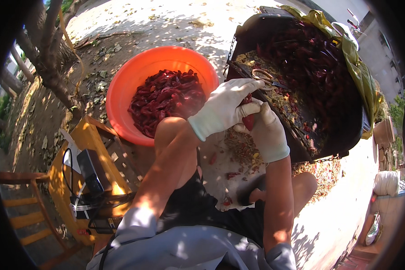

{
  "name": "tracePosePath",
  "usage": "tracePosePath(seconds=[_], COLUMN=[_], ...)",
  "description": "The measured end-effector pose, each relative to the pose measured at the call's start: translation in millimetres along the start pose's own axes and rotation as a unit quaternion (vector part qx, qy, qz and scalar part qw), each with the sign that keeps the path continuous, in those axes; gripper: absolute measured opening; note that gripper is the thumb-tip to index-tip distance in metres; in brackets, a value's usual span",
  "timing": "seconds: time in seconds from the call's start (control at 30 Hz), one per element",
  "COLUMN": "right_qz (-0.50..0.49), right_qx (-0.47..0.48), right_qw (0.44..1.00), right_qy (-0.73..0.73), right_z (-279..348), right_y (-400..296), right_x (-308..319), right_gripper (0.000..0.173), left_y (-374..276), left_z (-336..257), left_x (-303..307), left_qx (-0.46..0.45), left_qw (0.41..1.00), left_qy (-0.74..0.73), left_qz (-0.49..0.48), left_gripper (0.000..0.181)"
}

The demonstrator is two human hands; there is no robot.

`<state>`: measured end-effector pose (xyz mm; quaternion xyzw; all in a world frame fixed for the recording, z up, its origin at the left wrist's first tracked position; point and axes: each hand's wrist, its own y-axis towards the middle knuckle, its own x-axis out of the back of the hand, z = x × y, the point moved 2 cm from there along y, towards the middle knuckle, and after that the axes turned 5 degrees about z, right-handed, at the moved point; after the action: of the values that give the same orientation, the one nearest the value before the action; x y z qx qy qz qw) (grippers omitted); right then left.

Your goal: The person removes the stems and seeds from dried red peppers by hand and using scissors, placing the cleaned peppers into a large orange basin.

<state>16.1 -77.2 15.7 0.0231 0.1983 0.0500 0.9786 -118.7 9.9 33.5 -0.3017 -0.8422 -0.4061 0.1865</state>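
Both my hands wear white knit gloves and meet over the near edge of a dark, chain-hung cart bed (236, 72). My left hand (227, 101) and my right hand (268, 130) hold one dried red chili pepper (248, 119) between their fingers. Just beyond them, scissors (263, 78) lie on yellowish debris in the bed. A heap of dark red peppers (310, 57) fills the bed's far side. To the left of my hands, an orange plastic basin (121, 91) contains many red peppers (168, 98). My left forearm rests by my raised knee, close to the basin's rim.
Stems and scraps (244, 152) litter the ground between my legs. At left, a yellow wooden stool (84, 135) bears a black device (92, 172) and cables, beside a slatted chair (30, 221). Tree trunks (47, 57) rise behind. Greenish cloth (357, 74) drapes the cart's far edge.
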Motion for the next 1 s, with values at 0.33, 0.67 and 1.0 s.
tracePosePath(seconds=[0.33,0.67,1.0], right_qz=[-0.210,-0.234,-0.255], right_qx=[-0.029,-0.002,0.056], right_qw=[0.976,0.962,0.910], right_qy=[-0.058,-0.143,-0.323], right_z=[23.5,23.6,17.4], right_y=[-42.1,-46.6,-51.5], right_x=[17.3,14.2,11.8], right_gripper=[0.027,0.022,0.014], left_y=[2.6,4.4,2.7], left_z=[-11.8,-18.7,-20.5], left_x=[-15.6,-21.2,-34.1], left_qx=[0.051,0.047,0.000], left_qw=[0.934,0.979,0.999], left_qy=[-0.342,-0.198,0.036], left_qz=[0.090,0.031,0.004], left_gripper=[0.037,0.011,0.010])
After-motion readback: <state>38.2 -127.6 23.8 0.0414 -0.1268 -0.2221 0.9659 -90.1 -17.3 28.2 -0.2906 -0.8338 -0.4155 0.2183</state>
